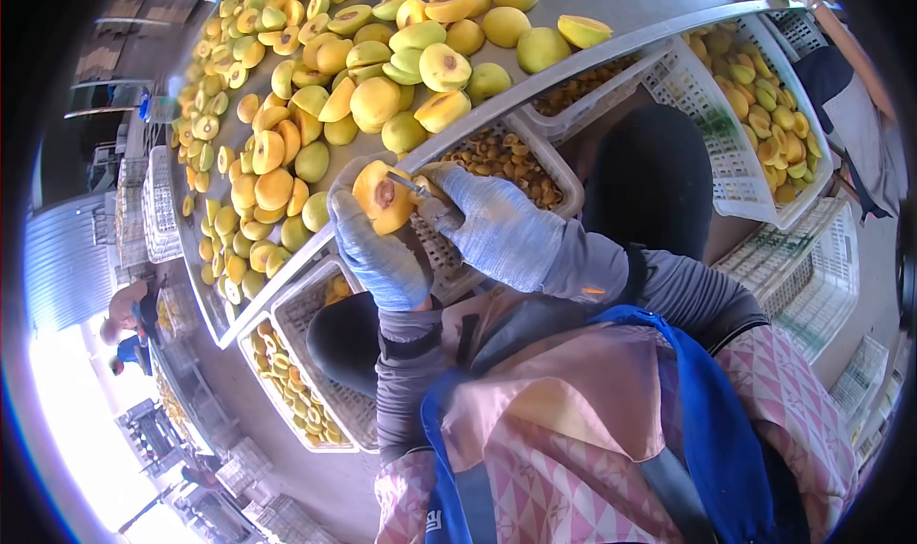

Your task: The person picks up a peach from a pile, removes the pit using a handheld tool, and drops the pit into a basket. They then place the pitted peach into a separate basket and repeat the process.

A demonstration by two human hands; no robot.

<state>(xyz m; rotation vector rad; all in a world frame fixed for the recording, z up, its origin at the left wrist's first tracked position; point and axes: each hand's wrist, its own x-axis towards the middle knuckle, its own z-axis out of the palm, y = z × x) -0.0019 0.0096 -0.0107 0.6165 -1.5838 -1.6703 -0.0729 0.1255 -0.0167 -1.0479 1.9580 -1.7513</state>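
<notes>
A halved yellow fruit (383,196) with a brown pit is held cut side up in my left hand (375,248), which wears a grey-blue glove. My right hand (501,229), gloved the same way, is closed round a small metal tool (413,187) whose tip reaches the fruit near the pit. Another small piece of fruit shows by my right fingertips. Both hands are above the table's front edge and a basket of brown pits (501,167). Many whole and halved fruits (377,100) are heaped on the metal table (659,4).
White baskets of fruit stand at the lower left (296,382) and right (778,124). An empty-looking white crate (802,277) is farther right. A co-worker's arm (850,57) reaches in at the upper right; another person (129,315) is far left. My knees flank the pit basket.
</notes>
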